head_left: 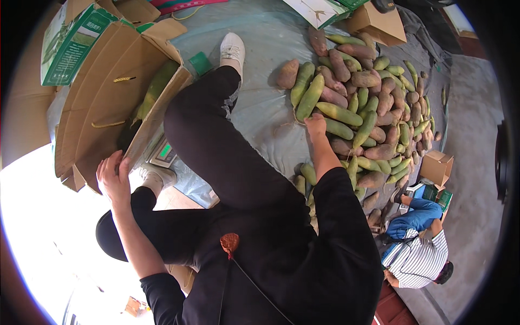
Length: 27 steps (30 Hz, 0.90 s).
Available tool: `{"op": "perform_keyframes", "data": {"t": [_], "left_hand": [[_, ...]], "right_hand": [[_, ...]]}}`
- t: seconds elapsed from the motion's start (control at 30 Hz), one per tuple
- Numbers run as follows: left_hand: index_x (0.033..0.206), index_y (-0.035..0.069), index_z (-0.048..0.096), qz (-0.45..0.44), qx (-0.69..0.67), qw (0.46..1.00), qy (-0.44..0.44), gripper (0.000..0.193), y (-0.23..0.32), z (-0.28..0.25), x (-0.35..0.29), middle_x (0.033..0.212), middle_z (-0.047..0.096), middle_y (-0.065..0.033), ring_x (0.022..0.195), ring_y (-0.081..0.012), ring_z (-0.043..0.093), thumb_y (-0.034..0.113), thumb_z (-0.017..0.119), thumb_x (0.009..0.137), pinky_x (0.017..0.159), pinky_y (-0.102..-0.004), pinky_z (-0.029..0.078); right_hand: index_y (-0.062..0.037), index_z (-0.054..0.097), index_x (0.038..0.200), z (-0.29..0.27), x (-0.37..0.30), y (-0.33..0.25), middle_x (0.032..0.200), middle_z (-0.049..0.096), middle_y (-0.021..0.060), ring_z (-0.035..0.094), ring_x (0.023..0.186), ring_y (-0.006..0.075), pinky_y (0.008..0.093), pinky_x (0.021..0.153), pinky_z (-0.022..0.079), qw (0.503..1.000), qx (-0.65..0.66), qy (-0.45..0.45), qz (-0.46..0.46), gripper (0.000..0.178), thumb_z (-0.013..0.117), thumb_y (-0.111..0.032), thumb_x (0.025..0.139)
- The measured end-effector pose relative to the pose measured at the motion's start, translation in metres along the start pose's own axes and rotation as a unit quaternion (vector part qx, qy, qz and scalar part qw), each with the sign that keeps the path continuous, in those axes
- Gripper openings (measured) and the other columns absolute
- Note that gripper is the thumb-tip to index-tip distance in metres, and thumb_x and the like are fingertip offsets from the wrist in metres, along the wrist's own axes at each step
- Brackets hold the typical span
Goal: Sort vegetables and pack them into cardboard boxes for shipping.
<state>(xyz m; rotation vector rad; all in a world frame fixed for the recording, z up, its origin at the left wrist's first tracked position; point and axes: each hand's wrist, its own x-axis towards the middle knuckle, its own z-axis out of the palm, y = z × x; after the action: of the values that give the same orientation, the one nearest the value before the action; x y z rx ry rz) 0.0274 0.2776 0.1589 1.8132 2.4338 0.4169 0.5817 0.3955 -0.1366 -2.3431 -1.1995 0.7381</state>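
My left hand holds the near edge of an open cardboard box, its fingers curled at the rim. Inside that box lie large green radishes, partly hidden by the box wall. On the right, my right hand reaches to the near edge of a big heap of green and reddish-brown root vegetables. Its fingers are closed at the lower end of a long green radish, which still lies against the heap.
A scale with a lit green display sits beside the box. Clear plastic sheeting covers the floor. Another open carton stands behind the heap. At right, a person in a striped shirt sits near small cartons.
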Motion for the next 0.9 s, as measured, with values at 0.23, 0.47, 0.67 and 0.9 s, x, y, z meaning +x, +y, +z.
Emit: {"op": "perform_keyframes", "data": {"t": [0.23, 0.47, 0.67, 0.9], "left_hand": [[0.095, 0.005, 0.064, -0.042, 0.02, 0.999, 0.006, 0.029, -0.008, -0.011, -0.006, 0.082, 0.065, -0.0092, 0.083, -0.025, 0.061, 0.031, 0.059, 0.084, 0.098, -0.04, 0.037], [0.091, 0.005, 0.065, -0.033, 0.023, 0.998, 0.046, 0.022, -0.009, -0.013, 0.004, 0.082, 0.065, -0.0088, 0.085, -0.0266, 0.06, 0.024, 0.06, 0.082, 0.096, -0.0393, 0.039], [0.086, 0.005, 0.066, -0.066, -0.016, 0.996, 0.061, 0.021, -0.012, -0.017, 0.007, 0.081, 0.066, -0.0088, 0.085, -0.0274, 0.061, 0.024, 0.061, 0.08, 0.093, -0.0394, 0.04], [0.086, 0.004, 0.065, -0.056, -0.023, 0.997, 0.051, 0.022, -0.008, -0.025, 0.014, 0.08, 0.066, -0.0096, 0.083, -0.0282, 0.061, 0.024, 0.063, 0.079, 0.092, -0.0395, 0.04]], "right_hand": [[-0.0032, 0.06, 0.105, -0.01, 0.024, -0.084, 0.098, 0.063, 0.0188, 0.062, 0.083, 0.0341, 0.0397, 0.076, 0.049, 0.995, -0.075, 0.001, -0.064, 0.041, 0.07, -0.021, 0.069], [0.0018, 0.051, 0.118, -0.014, 0.105, -0.09, 0.112, 0.058, 0.0233, 0.054, 0.108, 0.0367, 0.0413, 0.092, 0.043, 0.974, -0.173, 0.067, -0.129, 0.064, 0.072, -0.027, 0.064], [-0.0026, 0.037, 0.131, -0.003, 0.128, -0.107, 0.121, 0.052, 0.0236, 0.05, 0.114, 0.0369, 0.0426, 0.095, 0.041, 0.949, -0.263, -0.068, -0.158, 0.08, 0.072, -0.028, 0.065], [-0.0099, 0.033, 0.137, 0.006, 0.138, -0.106, 0.131, 0.045, 0.0179, 0.043, 0.12, 0.0374, 0.0459, 0.101, 0.035, 0.932, -0.33, -0.133, -0.073, 0.094, 0.081, -0.029, 0.058]]}}
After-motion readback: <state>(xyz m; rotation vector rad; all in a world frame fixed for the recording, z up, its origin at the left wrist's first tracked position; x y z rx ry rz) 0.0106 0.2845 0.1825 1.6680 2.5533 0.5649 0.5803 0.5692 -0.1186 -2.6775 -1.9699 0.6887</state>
